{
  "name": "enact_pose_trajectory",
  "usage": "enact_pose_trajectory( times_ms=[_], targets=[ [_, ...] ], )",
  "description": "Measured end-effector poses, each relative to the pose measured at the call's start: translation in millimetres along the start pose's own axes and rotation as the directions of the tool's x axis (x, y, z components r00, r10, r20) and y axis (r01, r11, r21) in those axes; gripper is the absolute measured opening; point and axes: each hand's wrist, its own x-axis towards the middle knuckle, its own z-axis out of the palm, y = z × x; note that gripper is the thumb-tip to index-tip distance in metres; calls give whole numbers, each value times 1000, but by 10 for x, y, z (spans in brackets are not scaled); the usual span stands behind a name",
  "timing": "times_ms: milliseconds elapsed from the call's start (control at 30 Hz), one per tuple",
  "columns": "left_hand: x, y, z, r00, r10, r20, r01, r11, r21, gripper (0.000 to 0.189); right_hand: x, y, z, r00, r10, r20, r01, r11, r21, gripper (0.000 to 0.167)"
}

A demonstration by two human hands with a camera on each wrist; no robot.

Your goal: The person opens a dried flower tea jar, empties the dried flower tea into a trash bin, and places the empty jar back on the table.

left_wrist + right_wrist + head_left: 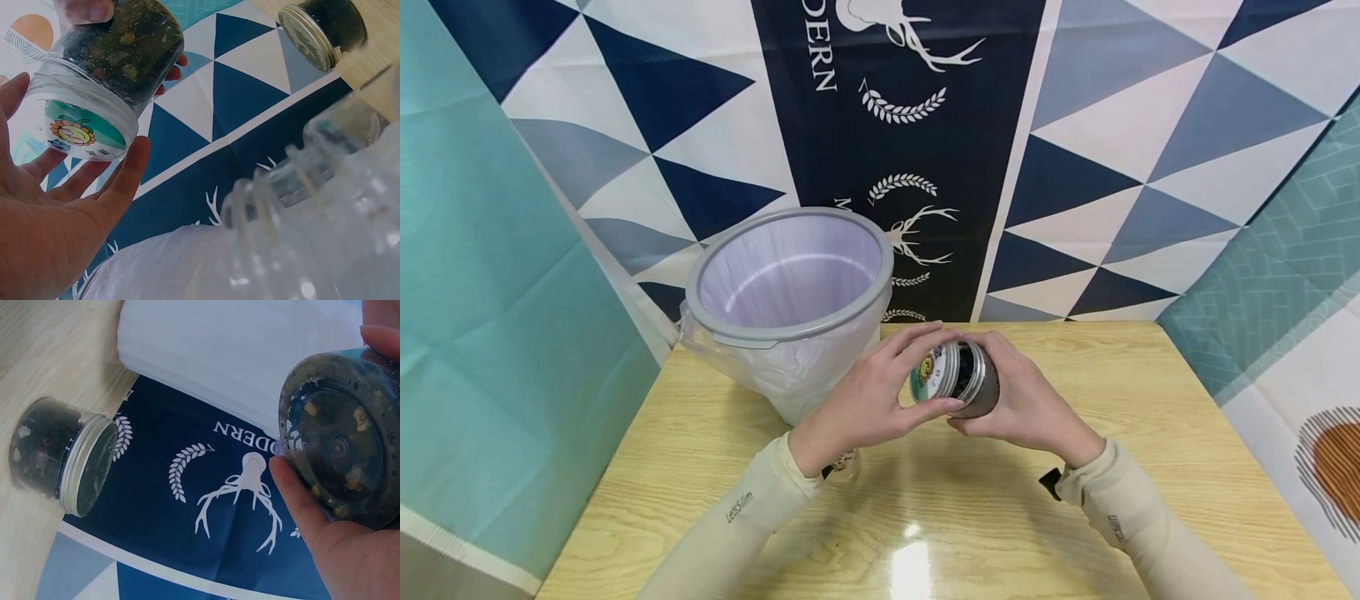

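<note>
In the head view my right hand [1030, 396] holds a clear jar [983, 392] of dark contents with pale bits, tipped on its side with its mouth to the left. My left hand [880, 383] has thumb and fingers about the rim of its screw lid [934, 371], which bears a cartoon flower. A dark gap shows between lid and jar in that view. The jar's round base [337, 447] faces the right wrist camera. Left fingers [128, 178] spread around the lid in the left wrist view.
A lilac bin [703, 321] lined with a clear bag stands at the table's [1097, 358] back left. A second dark-filled jar [40, 447] appears in both wrist views. Behind my left wrist is a small clear container [847, 467]. Blurred clear ridged plastic [281, 250] fills the left wrist foreground.
</note>
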Motion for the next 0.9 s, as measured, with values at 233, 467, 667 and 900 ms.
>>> enact_pose_trajectory(
  times_ms=[233,467,667,900],
  targets=[
    [-13,-25,19,999,27,-18,-27,1000,-15,71,-28,24,23,1000,1,-2,-1,1000,26,98],
    [-11,-28,16,1000,19,-22,-20,1000,-19,71,-29,42,35,1000,5,-15,-4,999,46,95],
    [-16,-26,3,999,21,-29,-21,999,-24,72,-32,53,42,1000,11,-23,-9,998,66,95],
    [-41,6,-18,1000,11,-28,-12,999,-39,74,-42,65,36,999,21,-36,-18,996,86,96]
  ],
)
